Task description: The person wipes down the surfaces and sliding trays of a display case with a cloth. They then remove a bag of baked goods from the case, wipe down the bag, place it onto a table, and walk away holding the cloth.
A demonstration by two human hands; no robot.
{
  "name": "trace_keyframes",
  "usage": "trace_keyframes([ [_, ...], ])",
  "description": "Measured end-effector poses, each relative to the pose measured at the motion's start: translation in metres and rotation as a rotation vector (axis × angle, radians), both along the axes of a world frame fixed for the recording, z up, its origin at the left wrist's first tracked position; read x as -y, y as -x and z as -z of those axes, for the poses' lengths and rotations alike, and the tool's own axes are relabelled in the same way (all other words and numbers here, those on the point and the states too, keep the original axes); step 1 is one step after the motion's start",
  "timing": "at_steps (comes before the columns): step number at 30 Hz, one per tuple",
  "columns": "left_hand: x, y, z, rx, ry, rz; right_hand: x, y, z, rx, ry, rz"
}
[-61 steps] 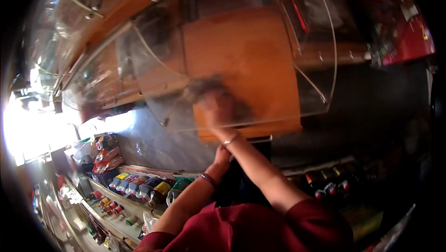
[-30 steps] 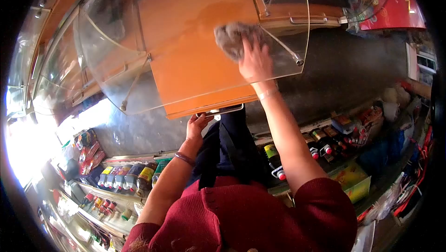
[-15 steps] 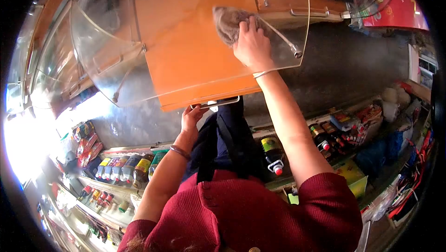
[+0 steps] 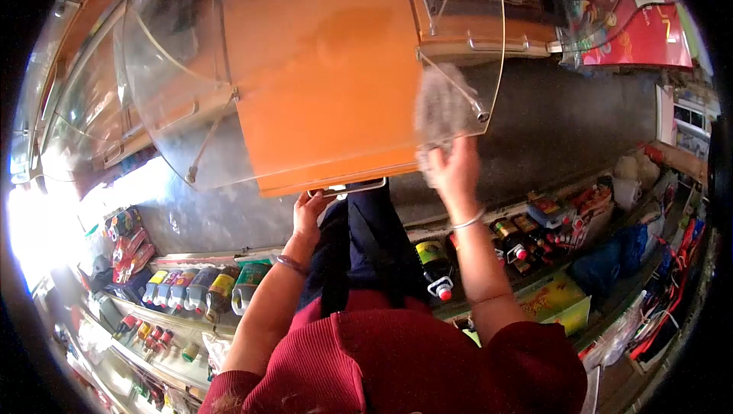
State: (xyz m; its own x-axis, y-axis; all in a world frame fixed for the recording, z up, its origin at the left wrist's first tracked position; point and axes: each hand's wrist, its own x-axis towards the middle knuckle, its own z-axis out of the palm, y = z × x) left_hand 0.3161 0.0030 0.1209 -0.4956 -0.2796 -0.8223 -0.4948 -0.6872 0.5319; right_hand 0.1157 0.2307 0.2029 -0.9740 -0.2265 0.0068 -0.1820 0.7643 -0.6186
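Observation:
My left hand [image 4: 308, 211] is closed on the metal handle [image 4: 359, 187] at the near edge of an orange cabinet door [image 4: 328, 85]. A damp-looking darker patch shows on the door's surface. My right hand [image 4: 456, 169] grips a grey-brown cloth [image 4: 443, 108], which hangs at the door's right edge, partly blurred by motion. A curved clear glass panel [image 4: 175, 93] with metal stays overlaps the door and the cloth.
Bottles and jugs [image 4: 191, 289] line a shelf at the lower left, with small jars [image 4: 153, 335] below. More bottles [image 4: 435, 267] stand lower right beside a yellow-green box [image 4: 557, 303]. A red package [image 4: 637, 36] is at the upper right.
My right hand has moved the cloth from the door's upper surface down and right to its edge. My left hand has stayed on the handle since one second ago.

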Motion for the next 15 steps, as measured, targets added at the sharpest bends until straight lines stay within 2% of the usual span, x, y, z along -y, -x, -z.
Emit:
trace_keyframes([
  [1, 0.0, 0.0, 0.0, 0.022, -0.006, 0.0, 0.024, -0.007, -0.001, 0.036, -0.043, -0.057],
  [2, 0.0, 0.0, -0.001, 0.042, -0.008, -0.003, 0.046, -0.005, 0.015, -0.128, -0.003, -0.185],
  [3, 0.0, 0.0, -0.003, 0.018, 0.006, 0.002, 0.068, -0.011, 0.034, -0.151, -0.078, -0.255],
  [4, 0.0, -0.001, -0.004, 0.009, 0.003, 0.009, 0.085, -0.013, 0.035, -0.138, -0.283, -0.26],
  [5, 0.001, -0.001, -0.003, -0.002, -0.001, 0.019, 0.1, 0.001, 0.046, -0.209, -0.225, -0.26],
  [8, -0.002, 0.007, -0.016, -0.017, -0.012, -0.02, 0.13, 0.055, 0.044, -0.184, -0.322, -0.254],
  [10, -0.002, 0.013, -0.025, -0.005, -0.02, -0.025, 0.148, 0.091, 0.052, -0.347, -0.248, -0.105],
  [15, 0.004, 0.017, -0.017, -0.047, -0.012, -0.027, 0.181, 0.129, 0.068, -0.366, -0.251, 0.004],
])
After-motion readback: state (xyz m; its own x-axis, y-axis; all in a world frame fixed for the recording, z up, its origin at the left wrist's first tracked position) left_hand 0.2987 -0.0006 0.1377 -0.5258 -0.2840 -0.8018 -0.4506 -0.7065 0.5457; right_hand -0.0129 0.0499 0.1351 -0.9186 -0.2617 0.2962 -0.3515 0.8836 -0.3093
